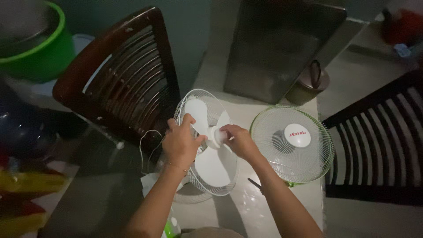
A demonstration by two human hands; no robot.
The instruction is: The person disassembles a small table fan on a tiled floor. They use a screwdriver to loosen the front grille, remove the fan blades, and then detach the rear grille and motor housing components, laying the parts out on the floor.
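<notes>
A small white fan (207, 145) stands on the pale floor with its front grille off, its white blades (214, 165) bare inside the rear wire guard (187, 102). My left hand (180, 143) grips the guard and a blade at the upper left. My right hand (238, 140) closes its fingers on the white hub cap (219, 135) at the blades' centre. The detached front grille (293, 145), white wire with a green rim and a round white centre badge, lies flat to the right of my right hand.
A dark wooden slatted chair (125, 79) stands at the left and another (383, 141) at the right. A grey metal panel (277, 48) leans behind the fan, a lidded pot (310, 83) beside it. A green basin (39, 48) sits top left. A white cord (145, 150) loops left of the fan.
</notes>
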